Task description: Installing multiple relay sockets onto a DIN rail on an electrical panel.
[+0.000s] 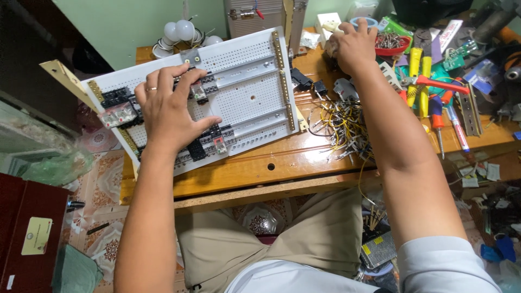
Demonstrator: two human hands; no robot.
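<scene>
the white perforated mounting panel (247, 89) lies flat but skewed on the wooden desk (304, 157), its near-left corner jutting past the desk's front edge, so it needs a hand to steady it. rows of black relay blocks (209, 144) and brass strips (282, 78) are fixed to it along pale rails. the left hand (171, 106) rests palm down on the panel's left half, its fingers (184, 81) spread wide over the black blocks, pressing rather than gripping anything; the spread puts weight on the panel, which appears to pin it. the right hand (353, 46) reaches across to the far side of the desk, beyond the panel's right edge, fingers curled over something small near a white socket block (327, 23); what it holds, if anything, cannot be told. just beside that forearm lies a loose tangle of yellow and black wires (342, 127), within easy reach. further right sit a red bowl of small metal parts (392, 43), yellow-handled pliers (418, 73) and red-handled screwdrivers (437, 116). white bulbs (182, 31) stand behind the panel.
</scene>
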